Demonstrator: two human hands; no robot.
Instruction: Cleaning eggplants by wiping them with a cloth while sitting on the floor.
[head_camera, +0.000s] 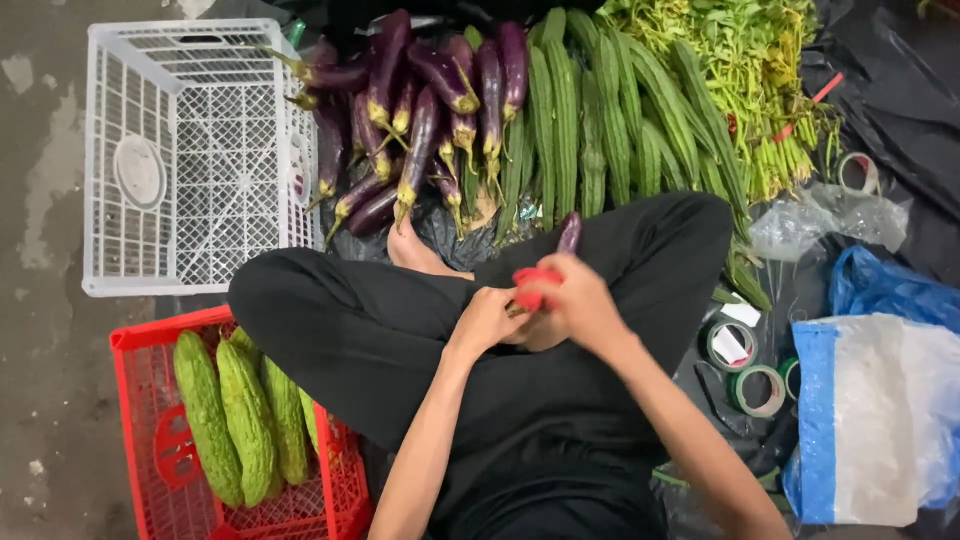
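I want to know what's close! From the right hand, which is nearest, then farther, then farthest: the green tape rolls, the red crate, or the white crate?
Measured from the right hand in the head view:
1. Green tape rolls, just off its right side.
2. White crate, up on the far left.
3. Red crate, down on the left; nearly level with the white crate.

Head view, straight down, close overhead.

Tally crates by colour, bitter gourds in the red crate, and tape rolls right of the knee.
White crate: 1
Red crate: 1
Bitter gourds: 4 visible
Tape rolls: 3, one partly hidden
Total: 9
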